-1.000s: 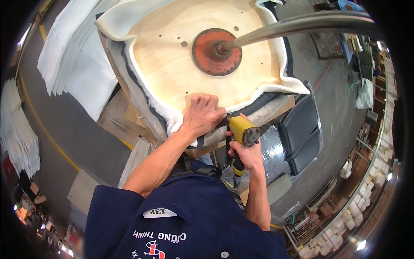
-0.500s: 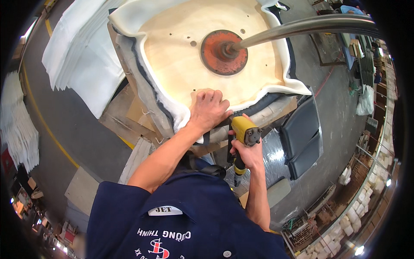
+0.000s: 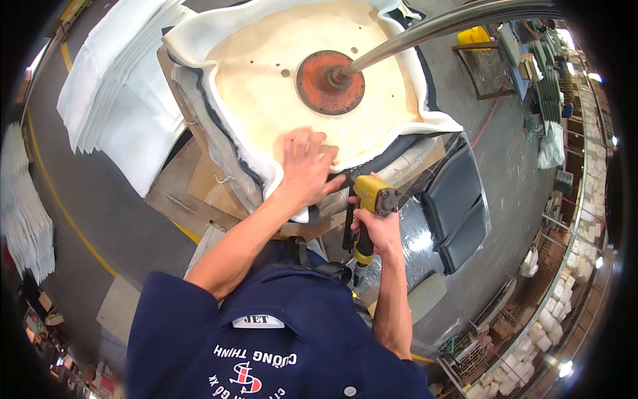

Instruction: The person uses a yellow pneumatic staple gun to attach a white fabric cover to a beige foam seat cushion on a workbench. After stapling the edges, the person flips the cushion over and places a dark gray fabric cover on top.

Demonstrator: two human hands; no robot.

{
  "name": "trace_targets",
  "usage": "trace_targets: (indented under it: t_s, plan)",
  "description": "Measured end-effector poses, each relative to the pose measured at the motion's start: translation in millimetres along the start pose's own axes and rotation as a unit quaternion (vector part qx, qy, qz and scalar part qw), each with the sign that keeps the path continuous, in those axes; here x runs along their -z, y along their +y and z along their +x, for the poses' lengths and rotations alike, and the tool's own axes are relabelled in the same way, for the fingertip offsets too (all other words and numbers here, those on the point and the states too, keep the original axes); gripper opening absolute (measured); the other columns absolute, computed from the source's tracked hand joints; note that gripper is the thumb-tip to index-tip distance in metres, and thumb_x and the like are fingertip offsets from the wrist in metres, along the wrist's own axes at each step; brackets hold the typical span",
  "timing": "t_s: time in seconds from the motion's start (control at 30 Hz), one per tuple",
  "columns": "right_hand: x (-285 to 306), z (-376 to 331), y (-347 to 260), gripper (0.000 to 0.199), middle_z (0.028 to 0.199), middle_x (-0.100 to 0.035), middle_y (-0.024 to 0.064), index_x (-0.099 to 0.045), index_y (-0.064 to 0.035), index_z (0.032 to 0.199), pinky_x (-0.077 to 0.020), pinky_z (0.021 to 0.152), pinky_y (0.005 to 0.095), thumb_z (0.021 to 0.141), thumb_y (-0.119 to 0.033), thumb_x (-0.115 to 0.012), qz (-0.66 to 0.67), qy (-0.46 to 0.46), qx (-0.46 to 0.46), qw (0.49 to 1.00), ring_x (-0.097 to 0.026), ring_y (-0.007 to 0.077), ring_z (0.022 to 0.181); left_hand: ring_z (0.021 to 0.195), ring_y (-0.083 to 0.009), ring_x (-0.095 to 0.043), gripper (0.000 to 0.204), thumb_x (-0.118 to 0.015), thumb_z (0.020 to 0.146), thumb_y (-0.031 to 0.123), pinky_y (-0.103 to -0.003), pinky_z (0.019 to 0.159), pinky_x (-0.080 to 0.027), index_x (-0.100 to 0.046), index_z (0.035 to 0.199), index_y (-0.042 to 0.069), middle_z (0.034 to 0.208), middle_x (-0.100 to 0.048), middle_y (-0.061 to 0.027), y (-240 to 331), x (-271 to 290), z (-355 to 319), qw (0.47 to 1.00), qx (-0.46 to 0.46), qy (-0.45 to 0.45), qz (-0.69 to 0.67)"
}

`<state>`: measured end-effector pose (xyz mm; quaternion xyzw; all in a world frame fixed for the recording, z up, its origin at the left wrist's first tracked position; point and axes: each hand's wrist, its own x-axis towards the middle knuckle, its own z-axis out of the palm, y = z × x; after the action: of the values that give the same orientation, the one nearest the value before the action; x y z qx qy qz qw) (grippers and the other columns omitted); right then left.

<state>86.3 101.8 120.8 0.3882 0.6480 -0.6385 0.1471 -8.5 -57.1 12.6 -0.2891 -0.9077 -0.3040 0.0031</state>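
A pale plywood seat panel (image 3: 256, 93) lies before me, edged by thick white foam (image 3: 222, 123) and dark fabric (image 3: 232, 143). A round, worn orange plate (image 3: 309, 93) presses on its middle at the end of a metal shaft. My left hand (image 3: 307, 163) rests over the near edge, fingers apart on the plywood and thumb stretched toward the tool. My right hand (image 3: 382, 226) is wrapped round the handle of a yellow and black air staple gun (image 3: 369, 193), whose nose is at the near edge of the panel, beside my left thumb; its exact contact is hidden.
Stacked white sheets (image 3: 123, 86) stand at the left. Black padded cushions (image 3: 455, 199) lie on shiny plastic wrap (image 3: 419, 229) at the right. A curved metal tube (image 3: 452, 23) reaches over the panel from the upper right. Cardboard (image 3: 216, 183) shows beneath the panel.
My left hand's fingers have uncurled and spread on the plywood, the thumb moving apart. The staple gun stays in my right hand near the edge. The whole view has shifted slightly.
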Motion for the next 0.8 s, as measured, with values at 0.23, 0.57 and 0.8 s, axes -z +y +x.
trace_targets:
  t_s: [0.23, 0.57, 0.8]
  plan:
    - [-6, -4, 14, 0.087, 0.113, -0.07, 0.0163, -0.034, -0.0128, 0.161, -0.0558, 0.057, 0.0301, 0.082, 0.013, -0.059, -0.007, -0.037, 0.019, 0.999, -0.064, 0.0157, 0.062, 0.155, -0.0526, -0.007, 0.09, -0.079, 0.079, 0.06, -0.079, 0.116, -0.007, -0.047, 0.155, 0.024, 0.169, -0.02, -0.0193, -9, -4, -11, 0.997, 0.007, -0.072, 0.023]
    - [-30, 7, -8, 0.082, 0.096, -0.068, 0.0097, -0.038, -0.008, 0.158, -0.0545, 0.056, 0.0304, 0.081, 0.006, -0.061, -0.114, -0.004, -0.013, 0.993, -0.063, 0.0156, 0.061, 0.154, -0.051, -0.016, 0.086, -0.083, 0.078, 0.053, -0.081, 0.113, -0.018, -0.049, 0.154, 0.03, 0.169, -0.024, -0.0157, -3, -7, -8, 0.995, 0.038, -0.086, 0.036]
    - [-13, -4, 1, 0.086, 0.11, -0.07, 0.0144, -0.037, -0.0134, 0.16, -0.055, 0.055, 0.031, 0.081, 0.013, -0.059, -0.02, -0.026, -0.003, 0.999, -0.063, 0.0162, 0.06, 0.157, -0.0502, -0.01, 0.089, -0.084, 0.078, 0.051, -0.08, 0.115, -0.013, -0.047, 0.156, 0.028, 0.171, -0.018, -0.0163, -3, 5, -5, 0.995, 0.026, -0.098, 0.003]
